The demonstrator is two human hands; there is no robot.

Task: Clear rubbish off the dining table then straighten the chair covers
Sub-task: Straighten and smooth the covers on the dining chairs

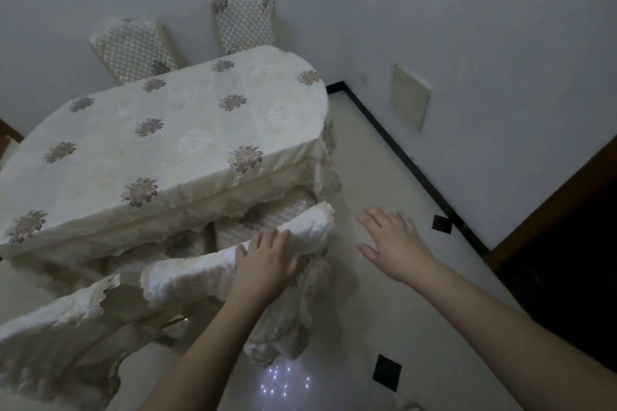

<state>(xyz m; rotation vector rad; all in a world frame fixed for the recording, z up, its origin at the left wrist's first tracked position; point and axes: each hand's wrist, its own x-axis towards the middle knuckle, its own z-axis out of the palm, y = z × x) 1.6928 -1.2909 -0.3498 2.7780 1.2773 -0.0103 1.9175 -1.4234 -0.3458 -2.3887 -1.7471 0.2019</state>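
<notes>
The dining table (173, 143) wears a cream cloth with embroidered flowers, and nothing lies on its top. A chair is pushed in at the near side, its back dressed in a white frilled chair cover (200, 269). My left hand (263, 260) rests on the top edge of that cover with its fingers laid over the fabric. My right hand (390, 243) hovers flat above the floor to the right of the chair, fingers spread, touching nothing. A second covered chair back (60, 327) stands at the near left.
Two more chairs (133, 50) (243, 23) with quilted covers stand against the far wall behind the table. Pale tiled floor (384, 177) with small black squares spreads to the right. A dark wooden doorway (567, 260) is at the right edge.
</notes>
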